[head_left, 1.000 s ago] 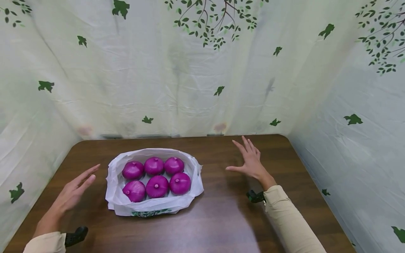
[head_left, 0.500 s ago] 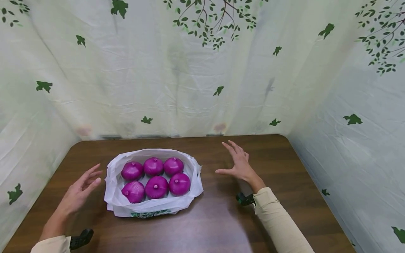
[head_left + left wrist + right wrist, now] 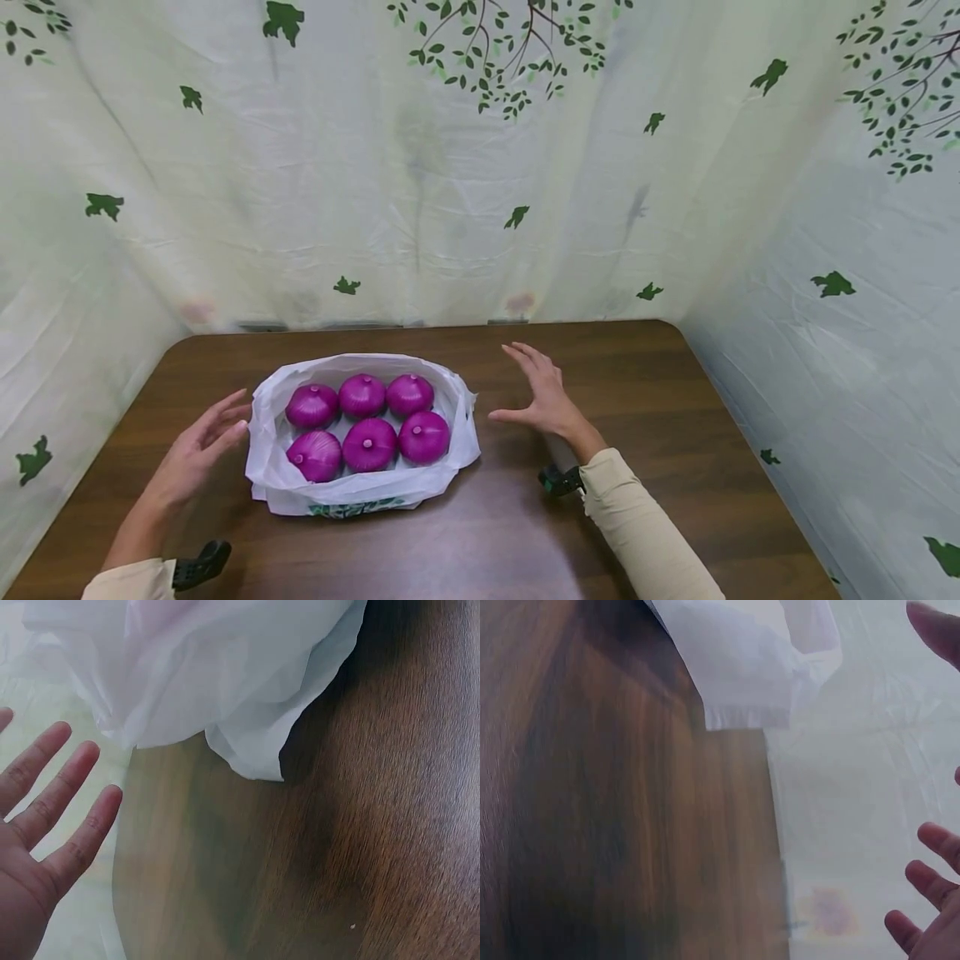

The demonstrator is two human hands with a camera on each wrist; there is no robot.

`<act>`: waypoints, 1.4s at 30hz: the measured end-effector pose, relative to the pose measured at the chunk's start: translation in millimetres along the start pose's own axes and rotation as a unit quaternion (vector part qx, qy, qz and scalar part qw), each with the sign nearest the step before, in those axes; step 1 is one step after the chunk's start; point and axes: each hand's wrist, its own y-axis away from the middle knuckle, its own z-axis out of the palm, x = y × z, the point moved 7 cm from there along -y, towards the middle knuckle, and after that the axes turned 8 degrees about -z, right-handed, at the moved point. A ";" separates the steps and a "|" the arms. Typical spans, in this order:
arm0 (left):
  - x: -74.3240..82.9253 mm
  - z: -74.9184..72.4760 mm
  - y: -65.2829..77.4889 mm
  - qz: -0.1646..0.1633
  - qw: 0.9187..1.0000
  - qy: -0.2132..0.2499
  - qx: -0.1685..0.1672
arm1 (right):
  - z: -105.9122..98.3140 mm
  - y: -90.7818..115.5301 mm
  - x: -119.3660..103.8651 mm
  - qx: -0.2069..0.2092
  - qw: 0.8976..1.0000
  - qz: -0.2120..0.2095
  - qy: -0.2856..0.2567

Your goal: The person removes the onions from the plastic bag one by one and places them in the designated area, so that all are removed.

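A white plastic bag (image 3: 281,497) with green print on its front stands on the table, its mouth wide and folded down. Inside sit several purple-red onions (image 3: 370,444) in two rows. At the bag's left side is my left hand (image 3: 195,454), fingers spread and fingertips right by the rim; in the left wrist view those fingers (image 3: 71,851) hold nothing. To the right of the bag, with a gap between, my right hand (image 3: 547,402) hovers with thumb and fingers apart. The right wrist view shows the bag's edge (image 3: 735,667) apart from the right fingertips (image 3: 922,881).
The brown wooden table (image 3: 600,533) has rounded far corners. White curtains (image 3: 450,208) with green leaf prints hang behind it and at both sides. A dark camera strap (image 3: 201,565) is on the left wrist, another (image 3: 561,481) on the right.
My right hand has moved left and slightly nearer the front, toward the bag. The left hand has shifted right, up to the bag's left side. Bag and onions stay in place.
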 end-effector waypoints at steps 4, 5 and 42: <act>-2.9 4.8 -0.3 -0.027 0.999 0.005 -0.027 | 8.1 -3.0 -4.9 0.003 1.000 -0.025 -0.003; -3.8 6.1 -0.1 -0.037 0.999 0.008 -0.035 | 9.7 -3.8 -6.7 0.005 0.999 -0.033 -0.003; -3.1 11.9 3.4 -0.131 0.991 -0.015 -0.006 | 71.2 -19.4 -52.8 -0.029 0.994 -0.108 -0.007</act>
